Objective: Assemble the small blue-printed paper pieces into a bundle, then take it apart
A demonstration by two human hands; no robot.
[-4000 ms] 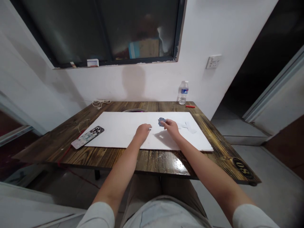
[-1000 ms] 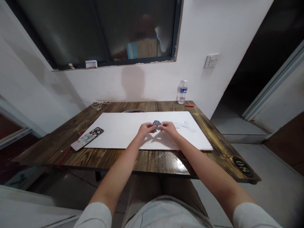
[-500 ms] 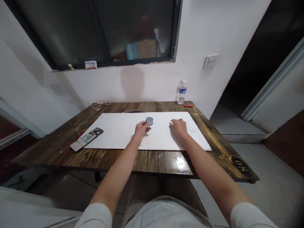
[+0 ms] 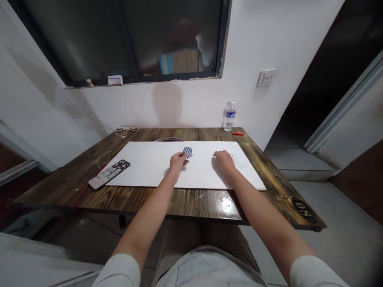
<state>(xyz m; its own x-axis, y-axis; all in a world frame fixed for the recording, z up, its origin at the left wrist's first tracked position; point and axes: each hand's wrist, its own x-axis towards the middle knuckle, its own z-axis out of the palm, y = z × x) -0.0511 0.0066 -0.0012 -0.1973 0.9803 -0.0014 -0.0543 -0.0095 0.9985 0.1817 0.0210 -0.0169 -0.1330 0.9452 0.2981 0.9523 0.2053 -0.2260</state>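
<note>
My left hand pinches a small flat blue-and-white piece with an uneven edge, perhaps a sticker or a patch. It is held above the middle of a white board. To its right, over the same board, my right hand is closed, thumb and fingertips together. Whatever may be between those fingertips is too small to make out. Just beyond the right hand's outer side lies a thin, see-through sheet or bag, partly hidden by the hand.
A patterned phone case or phone overlaps the board's left edge. White cable lies at the back left of the wooden table. A water bottle and a red pen-like object are at the back right.
My right fingertips have curled in, and the small dark thing seen at them before no longer shows. More of the see-through sheet is visible. My left hand holds nearly still.
</note>
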